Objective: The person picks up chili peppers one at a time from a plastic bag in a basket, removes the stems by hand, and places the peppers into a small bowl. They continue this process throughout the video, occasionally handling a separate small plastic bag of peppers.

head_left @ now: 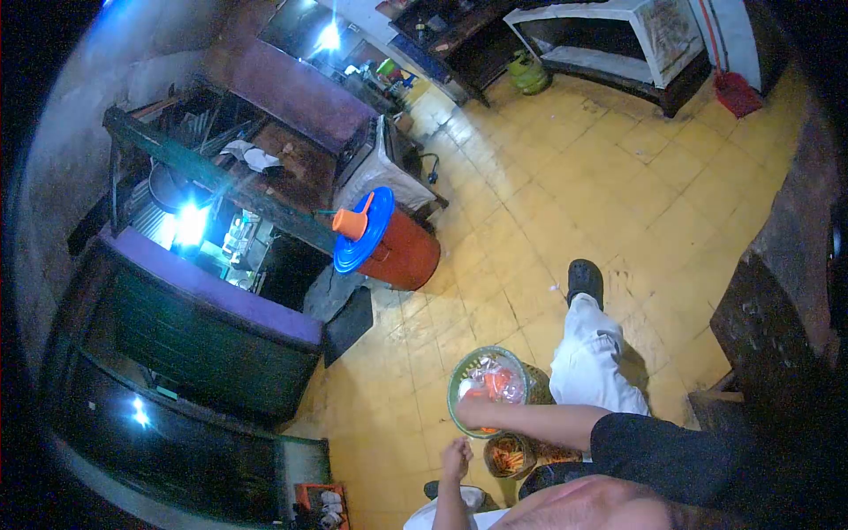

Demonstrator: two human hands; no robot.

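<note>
A green plastic basket [456,378] stands on the tiled floor between my legs, holding a clear plastic bag [503,378] with orange-red contents and a small white item [466,387]. My right hand [473,408] reaches down into this basket, and its fingers are hidden among the contents. Just outside the rim, my left hand [457,458] is raised with its fingers curled closed; what they hold, if anything, is too small to make out. Beside the basket sits a round container [508,455] filled with orange, strip-like pieces.
A red-brown bucket [406,254] with a blue lid [375,231] bears an orange dipper [352,223]. A green gas cylinder [528,72] and a red dustpan [737,94] stand farther off. Dark counter panels [203,327] rise at left.
</note>
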